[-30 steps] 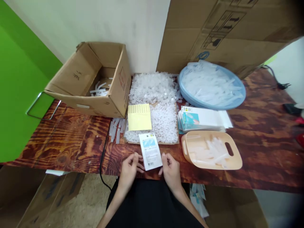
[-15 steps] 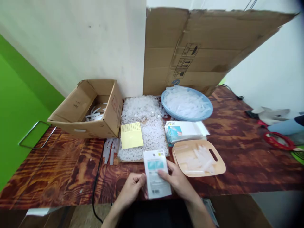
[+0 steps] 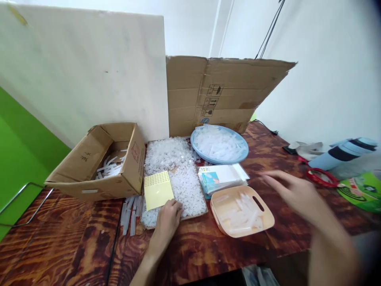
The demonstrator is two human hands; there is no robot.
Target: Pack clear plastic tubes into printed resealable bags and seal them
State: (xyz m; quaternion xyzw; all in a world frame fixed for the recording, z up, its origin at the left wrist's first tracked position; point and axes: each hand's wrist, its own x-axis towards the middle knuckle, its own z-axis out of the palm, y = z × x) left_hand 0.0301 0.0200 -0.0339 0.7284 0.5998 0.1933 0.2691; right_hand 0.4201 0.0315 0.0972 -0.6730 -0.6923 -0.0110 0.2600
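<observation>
My left hand [image 3: 169,216] rests at the near edge of a tray of small clear-white plastic pieces [image 3: 190,186], just below a yellow sticker sheet [image 3: 157,190]. Its fingers are curled inward, and whatever is between them is hidden. My right hand [image 3: 287,192], partly smeared by motion, is above the table to the right of a stack of printed packets [image 3: 222,176]. Its fingers are stretched out leftward, with nothing seen in them. Below the stack is a beige tray [image 3: 218,224] with translucent plastic strips [image 3: 245,212] in it.
A blue basin [image 3: 218,160] heaped with translucent strips stands behind the packets. On the left is an open cardboard box [image 3: 119,186], with loose strips [image 3: 129,214] beside it. A blue bottle [image 3: 333,157] and red tape roll [image 3: 321,177] lie at right.
The packet held in both hands is gone from them. My left hand moved up to the pieces; my right hand swung out to the right. The view shifted upward and to the right.
</observation>
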